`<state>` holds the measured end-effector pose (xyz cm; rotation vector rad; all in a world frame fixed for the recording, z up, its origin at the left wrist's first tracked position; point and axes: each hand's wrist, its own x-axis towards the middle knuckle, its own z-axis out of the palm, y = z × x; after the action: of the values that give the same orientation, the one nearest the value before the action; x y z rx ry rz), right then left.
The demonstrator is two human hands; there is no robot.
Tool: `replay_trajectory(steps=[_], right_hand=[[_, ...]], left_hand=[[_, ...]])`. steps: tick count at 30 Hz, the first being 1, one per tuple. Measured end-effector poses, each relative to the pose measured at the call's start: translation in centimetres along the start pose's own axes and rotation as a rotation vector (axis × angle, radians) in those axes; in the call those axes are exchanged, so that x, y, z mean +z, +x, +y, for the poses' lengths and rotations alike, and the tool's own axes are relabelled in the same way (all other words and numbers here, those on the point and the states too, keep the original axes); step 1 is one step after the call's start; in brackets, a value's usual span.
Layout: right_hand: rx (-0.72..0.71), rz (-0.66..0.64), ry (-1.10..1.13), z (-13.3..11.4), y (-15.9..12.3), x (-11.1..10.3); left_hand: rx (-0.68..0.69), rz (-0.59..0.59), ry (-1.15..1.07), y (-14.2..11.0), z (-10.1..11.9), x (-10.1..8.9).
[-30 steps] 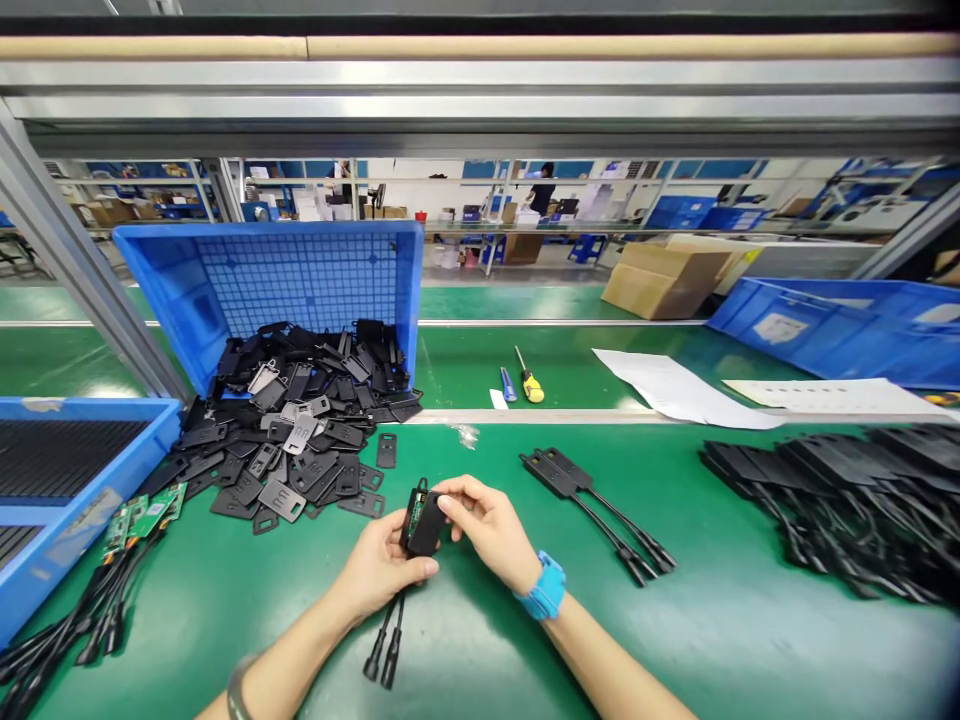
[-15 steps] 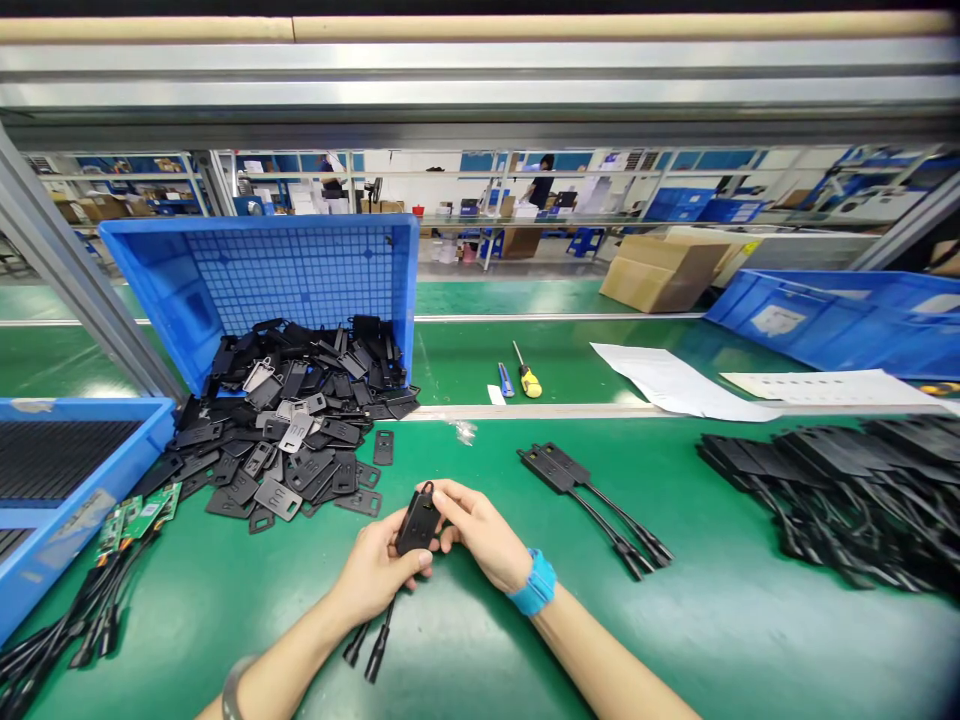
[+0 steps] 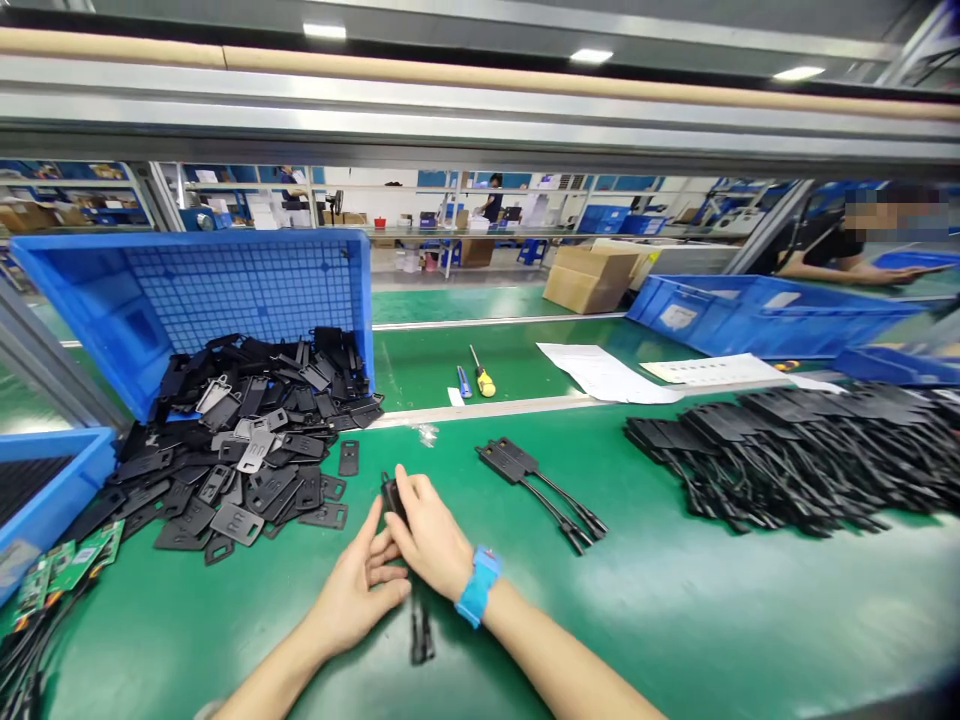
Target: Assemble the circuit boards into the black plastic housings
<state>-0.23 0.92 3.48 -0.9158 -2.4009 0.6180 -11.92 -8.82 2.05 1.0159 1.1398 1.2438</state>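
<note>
A small flat black plastic case (image 3: 391, 496) with a loop at its top is gripped by my right hand (image 3: 431, 535), which covers most of it. Two short black cables (image 3: 420, 630) with plugs hang from it toward me. My left hand (image 3: 352, 590) is beside the case, thumb and fingers apart, its fingertips close to or touching the case's left edge. To the right of my hands, two similar black cases (image 3: 508, 460) with cables lie side by side on the green bench (image 3: 540, 620).
A tipped blue crate (image 3: 360, 300) spills black plates (image 3: 270, 485) at left. Circuit boards (image 3: 79, 560) with cables lie at lower left. A cutter (image 3: 464, 382), a yellow screwdriver (image 3: 484, 383) and paper (image 3: 600, 370) lie behind. Many cabled cases (image 3: 720, 430) cover the right. A person sits beyond a blue bin (image 3: 772, 310).
My view has turned to the right. The right hand has closed over the case, while the left has loosened its grip, its fingers now spread beside it.
</note>
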Motion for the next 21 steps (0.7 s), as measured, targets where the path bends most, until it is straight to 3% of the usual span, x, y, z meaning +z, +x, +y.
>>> replay_trajectory(steps=[5,9,11,14,17,19,21], right_hand=[[0.16,-0.067,-0.565,4.2,0.9,-3.0],[0.205,0.001,-0.735,8.1,0.5,-3.5],[0.112,0.085,-0.744,9.2,0.2,-2.9],[-0.069,0.136,-0.631,8.9,-0.4,-1.8],[-0.206,0.126,-0.453,7.2,-0.9,-0.7],[-0.247,0.095,-0.331,5.9,-1.1,-0.1],[-0.236,0.051,-0.193,4.8,-1.2,0.2]], left_hand=[[0.133,0.096,0.392,-0.8,0.7,-0.1],[0.215,0.123,0.786,-2.1,3.8,-1.2],[0.199,0.177,1.067,-3.4,5.9,-2.9],[-0.101,0.527,1.483,-6.8,8.3,-7.0],[-0.388,0.869,1.6,-11.1,9.0,-11.9],[-0.499,0.987,1.603,-13.8,8.8,-14.6],[-0.547,1.032,1.585,-15.9,8.6,-16.4]])
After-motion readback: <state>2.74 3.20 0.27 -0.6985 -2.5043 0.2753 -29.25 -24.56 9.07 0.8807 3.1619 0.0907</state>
